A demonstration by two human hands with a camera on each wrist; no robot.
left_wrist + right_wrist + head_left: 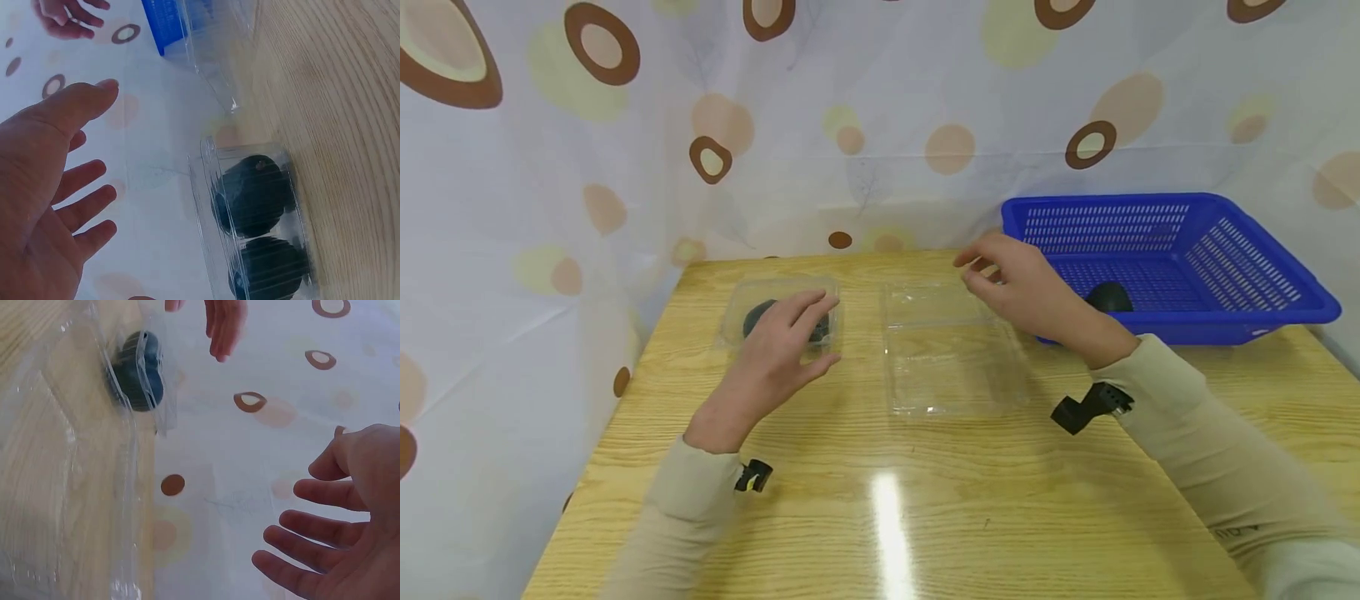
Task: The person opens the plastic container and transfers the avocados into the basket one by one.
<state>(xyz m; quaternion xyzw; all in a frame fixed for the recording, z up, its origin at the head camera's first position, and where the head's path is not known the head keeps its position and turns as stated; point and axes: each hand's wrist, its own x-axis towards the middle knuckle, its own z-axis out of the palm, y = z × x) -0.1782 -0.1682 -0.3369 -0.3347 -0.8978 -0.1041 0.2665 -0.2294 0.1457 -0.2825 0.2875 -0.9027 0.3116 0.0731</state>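
My left hand (pixel 771 358) is raised over a clear plastic clamshell box (pixel 741 292) at the table's back left, fingers spread and holding nothing. Two dark avocados (pixel 253 197) lie side by side inside that box, seen most plainly in the left wrist view, with its lid down. Farther right, my right hand (pixel 1018 287) hovers near the back right corner of a second clear clamshell (pixel 951 371), which lies unfolded on the table. Its fingers are loosely bent, with nothing in them. Another dark avocado (pixel 1109 297) sits in the blue basket, partly hidden by the basket's front rim.
A blue perforated plastic basket (pixel 1285 315) stands at the back right, just beyond my right hand. The wooden table (pixel 985 500) meets a patterned white cloth (pixel 910 83) behind it. A camera (pixel 1093 406) is strapped at my right wrist.
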